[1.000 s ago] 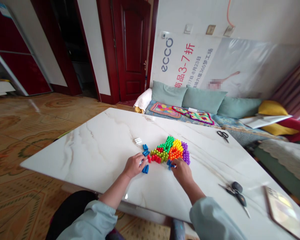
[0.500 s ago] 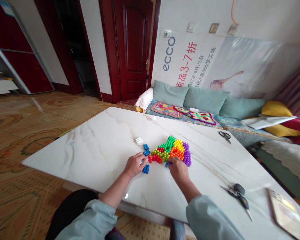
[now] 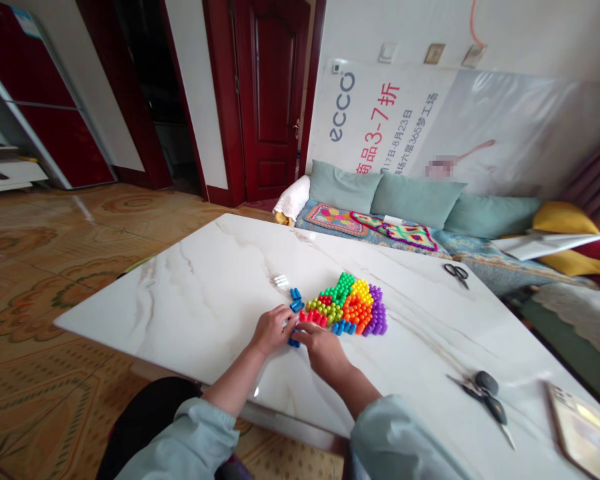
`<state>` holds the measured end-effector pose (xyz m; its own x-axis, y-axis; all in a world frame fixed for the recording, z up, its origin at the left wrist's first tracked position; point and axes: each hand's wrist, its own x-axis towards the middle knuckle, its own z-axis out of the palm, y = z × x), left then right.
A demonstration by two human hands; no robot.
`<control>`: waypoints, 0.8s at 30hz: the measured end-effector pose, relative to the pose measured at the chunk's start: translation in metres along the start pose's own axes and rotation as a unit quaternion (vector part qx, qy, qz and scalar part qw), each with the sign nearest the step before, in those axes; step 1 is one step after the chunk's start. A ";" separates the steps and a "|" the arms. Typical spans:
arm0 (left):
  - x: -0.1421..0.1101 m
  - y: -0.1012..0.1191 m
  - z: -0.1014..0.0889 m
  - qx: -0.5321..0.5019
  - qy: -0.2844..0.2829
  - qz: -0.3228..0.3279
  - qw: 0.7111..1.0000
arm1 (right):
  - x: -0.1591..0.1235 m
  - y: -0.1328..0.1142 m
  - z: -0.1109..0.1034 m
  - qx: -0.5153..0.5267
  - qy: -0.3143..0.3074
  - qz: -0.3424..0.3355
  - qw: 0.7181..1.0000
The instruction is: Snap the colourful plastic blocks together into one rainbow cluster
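A bead shape made of small glossy beads lies on the white table: green beads [image 3: 344, 288], yellow beads [image 3: 361, 291], orange beads [image 3: 357, 312], purple beads [image 3: 377, 312], olive beads [image 3: 330, 311] and red beads [image 3: 313, 319]. A short row of blue beads [image 3: 344, 327] touches its near edge. My left hand [image 3: 274, 329] rests left of the shape, fingers curled together; what they hold is hidden. My right hand [image 3: 326, 348] reaches across to its fingertips, thumb and forefinger closed on a blue bead, mostly covered. Loose blue beads [image 3: 297, 305] lie beyond my left fingertips.
Several white beads [image 3: 281, 281] lie farther off on the marble-patterned table [image 3: 190, 293]. Black scissors [image 3: 457, 273] sit near the far right edge. Keys [image 3: 487, 397] and a phone [image 3: 580, 427] are at the right. A sofa [image 3: 330, 220] stands behind the table.
My right hand has left the blue row at the shape's near edge and moved left to my left fingertips. The blue row is now uncovered. My left hand stays about where it was.
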<state>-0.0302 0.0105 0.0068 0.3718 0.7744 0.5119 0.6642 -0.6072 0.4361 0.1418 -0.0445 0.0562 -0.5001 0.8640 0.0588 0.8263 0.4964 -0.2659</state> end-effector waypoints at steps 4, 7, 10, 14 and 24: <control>0.001 0.000 0.001 0.007 0.000 0.002 1.000 | 0.005 -0.006 0.011 -0.027 -0.037 -0.004 0.999; 0.001 0.000 0.001 0.009 0.004 0.005 1.000 | 0.005 -0.004 0.011 -0.048 -0.035 0.020 0.998; 0.001 0.000 0.001 0.010 0.004 0.005 1.000 | 0.001 -0.005 0.010 -0.059 -0.023 0.024 0.998; 0.001 0.000 0.000 0.005 0.007 0.004 1.000 | -0.004 -0.008 0.010 -0.070 -0.031 0.043 0.996; 0.001 -0.002 0.002 -0.005 0.010 0.002 1.000 | -0.017 0.018 -0.028 0.009 0.028 0.184 0.982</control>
<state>-0.0299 0.0128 0.0047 0.3613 0.7678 0.5291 0.6560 -0.6126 0.4409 0.1723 -0.0480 0.0775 -0.1524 0.9883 0.0079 0.9436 0.1478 -0.2962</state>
